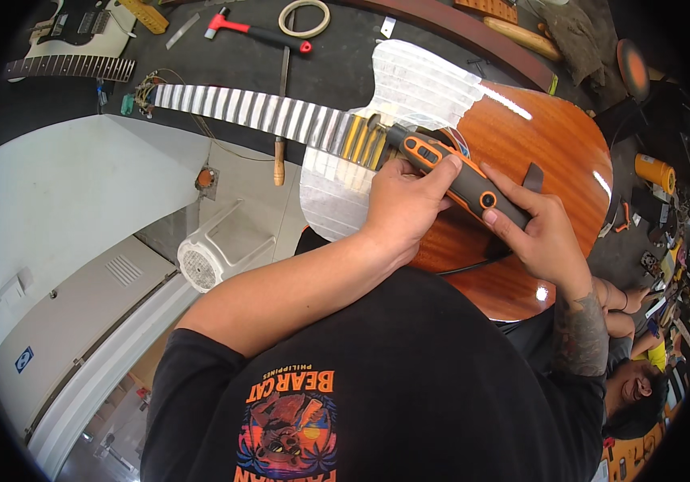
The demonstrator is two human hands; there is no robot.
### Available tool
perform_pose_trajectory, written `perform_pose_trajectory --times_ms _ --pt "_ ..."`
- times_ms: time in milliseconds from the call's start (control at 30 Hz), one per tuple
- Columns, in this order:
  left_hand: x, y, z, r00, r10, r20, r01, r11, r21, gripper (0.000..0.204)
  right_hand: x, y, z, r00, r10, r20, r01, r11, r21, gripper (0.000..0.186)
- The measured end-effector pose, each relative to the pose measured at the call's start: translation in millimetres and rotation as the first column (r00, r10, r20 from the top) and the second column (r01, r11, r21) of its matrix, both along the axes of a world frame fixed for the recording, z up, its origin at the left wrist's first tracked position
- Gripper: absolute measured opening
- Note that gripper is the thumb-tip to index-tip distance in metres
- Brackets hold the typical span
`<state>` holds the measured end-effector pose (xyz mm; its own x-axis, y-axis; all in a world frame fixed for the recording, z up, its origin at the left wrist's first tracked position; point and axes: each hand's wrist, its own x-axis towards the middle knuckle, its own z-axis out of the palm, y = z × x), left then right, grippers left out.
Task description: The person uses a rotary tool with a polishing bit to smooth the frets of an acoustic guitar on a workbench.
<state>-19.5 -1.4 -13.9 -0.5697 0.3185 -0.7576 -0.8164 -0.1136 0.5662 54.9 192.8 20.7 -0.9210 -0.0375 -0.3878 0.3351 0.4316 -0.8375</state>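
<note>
A dark grey and orange rotary tool (467, 183) slants over the acoustic guitar (550, 145). My left hand (409, 197) is closed round its front half, thumb on top. Farther back, my right hand (542, 229) grips the tool's rear end between thumb and fingers. The small round wheel (374, 123) at the tool's tip is at the body end of the fretboard (256, 114), by bare yellowish strips. I cannot tell whether it touches a fret. White strips cover much of the fretboard, and white sheeting (421, 76) masks part of the glossy brown top.
Beyond the neck lie a red-and-black hammer (236, 26), a tape roll (305, 18) and a wooden-handled file (280, 153). A white electric guitar (79, 28) is at far left. A white plastic stool (204, 261) stands below. Another person (634, 386) is at right.
</note>
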Motion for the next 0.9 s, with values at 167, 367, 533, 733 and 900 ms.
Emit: perform_pose_trajectory --times_ms 167,367,533,733,900 --pt "18 -9 2 0.999 0.028 -0.022 -0.027 0.999 0.042 0.040 14 -3 9 0.997 0.057 -0.058 -0.053 0.997 0.059 0.054" --pt "35 -23 11 0.996 -0.012 0.087 0.003 0.994 0.108 0.037 35 -12 16 0.992 0.115 -0.045 -0.108 0.986 0.130 0.056" --pt "40 -25 1 0.996 -0.023 0.081 0.011 0.989 0.144 0.040 40 -20 17 0.998 0.060 -0.025 -0.055 0.987 0.154 0.057" --pt "39 -23 -2 0.998 -0.021 0.057 0.013 0.990 0.142 0.040 42 -22 12 0.998 0.039 -0.058 -0.029 0.985 0.168 0.056" --pt "43 -30 -1 0.999 -0.003 0.050 -0.007 0.981 0.193 0.039 41 -25 12 0.991 0.111 -0.075 -0.090 0.967 0.238 0.056"
